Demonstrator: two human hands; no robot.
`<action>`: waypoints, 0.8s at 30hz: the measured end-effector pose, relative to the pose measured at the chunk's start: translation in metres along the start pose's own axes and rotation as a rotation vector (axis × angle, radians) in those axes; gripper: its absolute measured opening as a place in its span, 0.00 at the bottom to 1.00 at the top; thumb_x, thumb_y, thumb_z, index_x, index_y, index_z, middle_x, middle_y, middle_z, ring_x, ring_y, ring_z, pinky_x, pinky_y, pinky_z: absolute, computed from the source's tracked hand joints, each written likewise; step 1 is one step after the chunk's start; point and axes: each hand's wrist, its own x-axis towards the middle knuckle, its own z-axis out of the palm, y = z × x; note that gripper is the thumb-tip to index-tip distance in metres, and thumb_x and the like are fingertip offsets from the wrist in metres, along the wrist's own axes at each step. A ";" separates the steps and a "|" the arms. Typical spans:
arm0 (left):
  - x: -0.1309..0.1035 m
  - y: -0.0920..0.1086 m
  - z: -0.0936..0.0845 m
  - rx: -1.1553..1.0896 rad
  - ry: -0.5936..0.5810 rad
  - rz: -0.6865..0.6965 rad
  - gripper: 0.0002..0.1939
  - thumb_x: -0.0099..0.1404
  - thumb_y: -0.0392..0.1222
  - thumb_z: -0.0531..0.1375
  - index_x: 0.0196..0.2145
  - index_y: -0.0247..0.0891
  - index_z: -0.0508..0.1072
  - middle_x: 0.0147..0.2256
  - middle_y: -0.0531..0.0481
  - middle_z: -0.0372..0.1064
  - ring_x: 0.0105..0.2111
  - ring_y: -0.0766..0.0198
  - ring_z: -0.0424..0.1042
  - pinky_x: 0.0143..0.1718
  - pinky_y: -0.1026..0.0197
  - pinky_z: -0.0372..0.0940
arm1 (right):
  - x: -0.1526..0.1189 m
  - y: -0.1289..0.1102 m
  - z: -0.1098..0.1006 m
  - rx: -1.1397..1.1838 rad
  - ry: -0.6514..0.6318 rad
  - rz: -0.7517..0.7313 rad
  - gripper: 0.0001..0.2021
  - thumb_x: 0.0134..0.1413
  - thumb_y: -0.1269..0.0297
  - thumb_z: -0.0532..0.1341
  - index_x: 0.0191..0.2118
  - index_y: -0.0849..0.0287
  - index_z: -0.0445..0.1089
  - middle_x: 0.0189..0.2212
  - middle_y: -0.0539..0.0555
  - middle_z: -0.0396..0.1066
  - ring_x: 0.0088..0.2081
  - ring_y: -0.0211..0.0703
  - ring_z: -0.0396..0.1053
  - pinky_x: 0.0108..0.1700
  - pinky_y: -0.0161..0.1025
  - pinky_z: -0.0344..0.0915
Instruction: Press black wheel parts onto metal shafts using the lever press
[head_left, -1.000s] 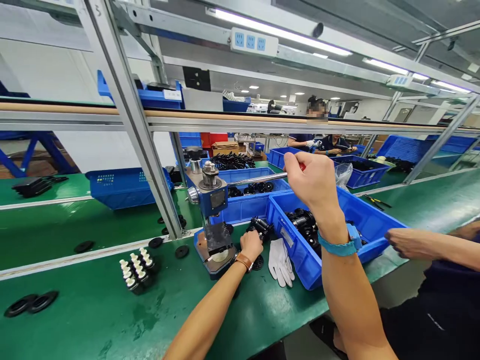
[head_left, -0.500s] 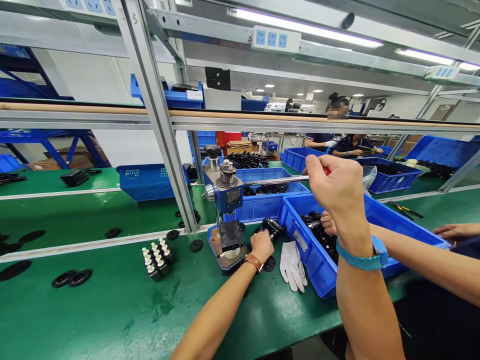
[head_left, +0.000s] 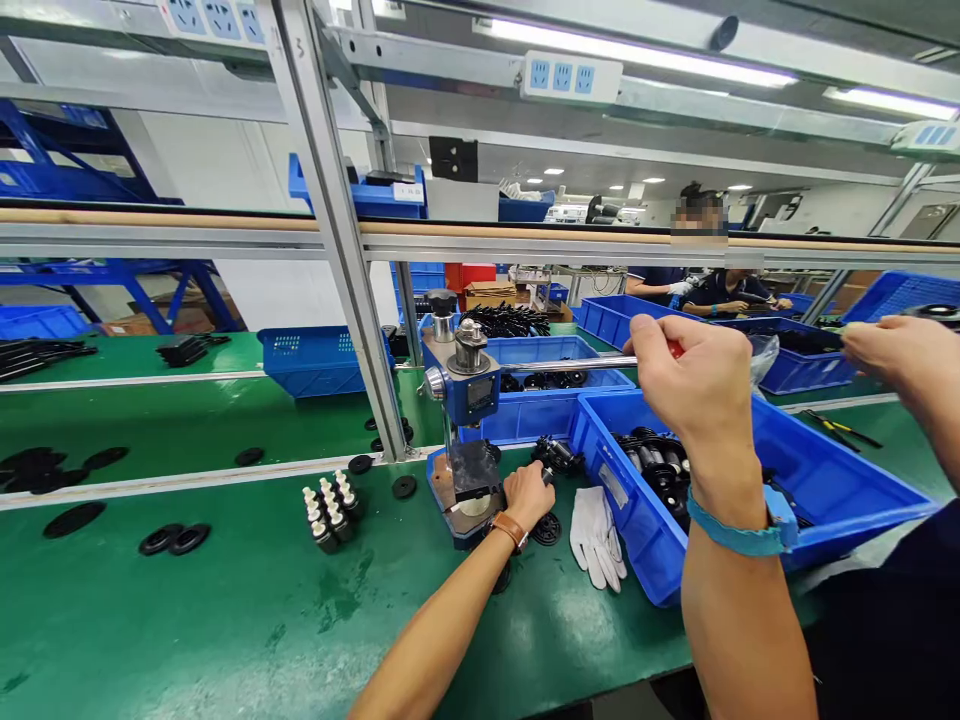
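Note:
My right hand [head_left: 694,385], with a blue band at the wrist, is closed round the red-ended handle of a metal lever [head_left: 562,364]. That lever runs out from the blue arbor press [head_left: 474,390] on the green bench. My left hand [head_left: 528,495] is low, just right of the press base [head_left: 442,490]. Its fingers are closed on a dark cylindrical part [head_left: 548,476], mostly hidden by the hand. Black parts [head_left: 562,455] lie just behind it, and a black spoked disc [head_left: 546,529] lies beside it. A white glove [head_left: 597,540] rests further right.
A blue bin [head_left: 637,530] of black parts stands at right, another bin [head_left: 525,412] behind the press. White-topped black pieces [head_left: 330,510] stand in a group at left, near black rings [head_left: 174,539]. A co-worker's hand [head_left: 885,350] is at far right. Pliers [head_left: 840,430] lie beyond the bin.
The co-worker's hand has come up out of the blue bin to the far right. The view has shifted slightly; my hands keep their places on the lever and beside the press.

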 end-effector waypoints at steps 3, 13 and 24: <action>-0.004 -0.002 -0.001 -0.049 0.009 -0.032 0.11 0.66 0.39 0.60 0.45 0.42 0.79 0.46 0.39 0.81 0.50 0.45 0.79 0.46 0.53 0.67 | -0.001 0.000 0.001 0.018 0.005 0.012 0.22 0.64 0.57 0.60 0.19 0.57 0.66 0.13 0.46 0.52 0.19 0.35 0.50 0.26 0.40 0.46; -0.013 0.004 -0.021 -0.397 -0.033 -0.018 0.11 0.71 0.44 0.58 0.45 0.36 0.76 0.46 0.35 0.80 0.48 0.47 0.79 0.46 0.55 0.68 | -0.005 0.000 -0.001 0.062 -0.011 0.053 0.20 0.64 0.56 0.60 0.21 0.57 0.69 0.13 0.47 0.59 0.19 0.37 0.58 0.25 0.38 0.52; -0.085 -0.054 -0.106 -0.965 0.386 0.168 0.15 0.64 0.43 0.63 0.48 0.40 0.78 0.51 0.44 0.80 0.52 0.53 0.77 0.56 0.54 0.67 | -0.028 0.000 -0.001 0.049 0.010 0.188 0.19 0.64 0.52 0.61 0.26 0.57 0.75 0.15 0.47 0.62 0.20 0.37 0.60 0.27 0.39 0.55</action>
